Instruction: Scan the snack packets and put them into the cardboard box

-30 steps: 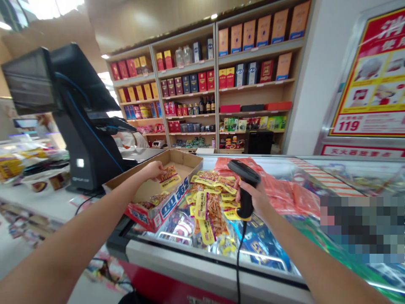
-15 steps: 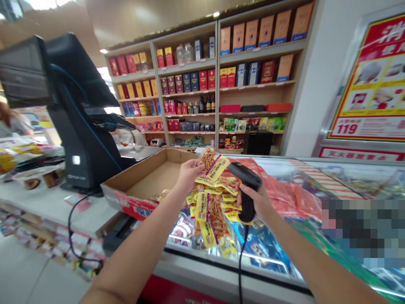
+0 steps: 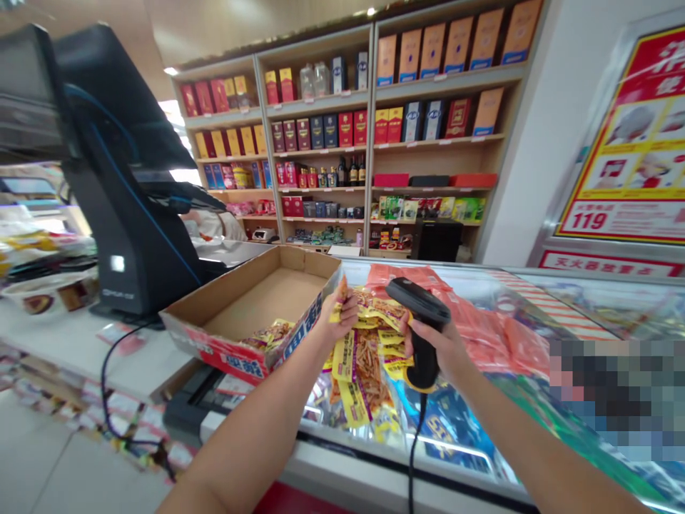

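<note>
Left hand (image 3: 336, 321): clamped on strip of yellow snack packets (image 3: 357, 378).
Right hand (image 3: 432, 350): clamped on black barcode scanner (image 3: 418, 296).
Hands: apart, near each other.
Packets: draped over glass-topped freezer (image 3: 460, 457), just beside cardboard box (image 3: 262, 303).

snack packets (image 3: 357, 378): yellow | barcode scanner (image 3: 422, 335): black | carton (image 3: 225, 360): brown, red-printed

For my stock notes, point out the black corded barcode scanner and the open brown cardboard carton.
Black corded barcode scanner (image 3: 418, 300), head view, point on its upper head.
Open brown cardboard carton (image 3: 238, 285), head view, point on its inner left wall.
</note>
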A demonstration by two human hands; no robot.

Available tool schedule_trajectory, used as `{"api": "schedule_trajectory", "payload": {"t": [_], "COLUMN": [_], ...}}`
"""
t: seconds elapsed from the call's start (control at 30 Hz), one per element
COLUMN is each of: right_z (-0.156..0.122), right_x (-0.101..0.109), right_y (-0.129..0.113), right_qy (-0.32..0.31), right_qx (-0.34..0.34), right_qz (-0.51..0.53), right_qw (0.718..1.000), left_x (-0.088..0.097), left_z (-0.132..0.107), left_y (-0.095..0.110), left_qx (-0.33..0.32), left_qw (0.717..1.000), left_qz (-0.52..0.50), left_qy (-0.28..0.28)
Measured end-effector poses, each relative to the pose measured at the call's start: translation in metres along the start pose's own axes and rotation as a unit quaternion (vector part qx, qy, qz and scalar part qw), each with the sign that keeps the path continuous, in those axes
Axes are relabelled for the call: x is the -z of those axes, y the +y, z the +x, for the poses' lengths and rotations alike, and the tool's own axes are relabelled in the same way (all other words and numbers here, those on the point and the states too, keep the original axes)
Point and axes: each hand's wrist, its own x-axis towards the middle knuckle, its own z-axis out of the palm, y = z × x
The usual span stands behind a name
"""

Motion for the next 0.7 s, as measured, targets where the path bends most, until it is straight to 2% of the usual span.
{"api": "schedule_trajectory", "payload": {"t": [0.07,0.27,0.47,0.7], "right_z": [-0.002,-0.009,-0.012,-0.012], "right_x": [-0.003,-0.012,-0.018,-0.015], "right_y": [-0.001,-0.003,-0.007,0.000], "right_qy": [-0.028,-0.109,-0.131,-0.150], "right_qx": [-0.014,-0.063,-0.072,-0.083], "right_qz": [0.011,0.045,0.067,0.056], "right_qw": [0.999,0.991,0.986,0.984], "left_x": [0.003,0.001,0.008,0.015], "left_z": [-0.003,-0.007,-0.003,0.004], "left_y": [0.003,0.002,-0.005,-0.009], "left_qx": [-0.003,0.010,0.041,0.063], "left_qw": [0.999,1.000,0.999,0.997], "left_qz": [-0.032,-0.009,-0.017,-0.021], "left_qy": [-0.027,-0.016,-0.026,-0.032]}}
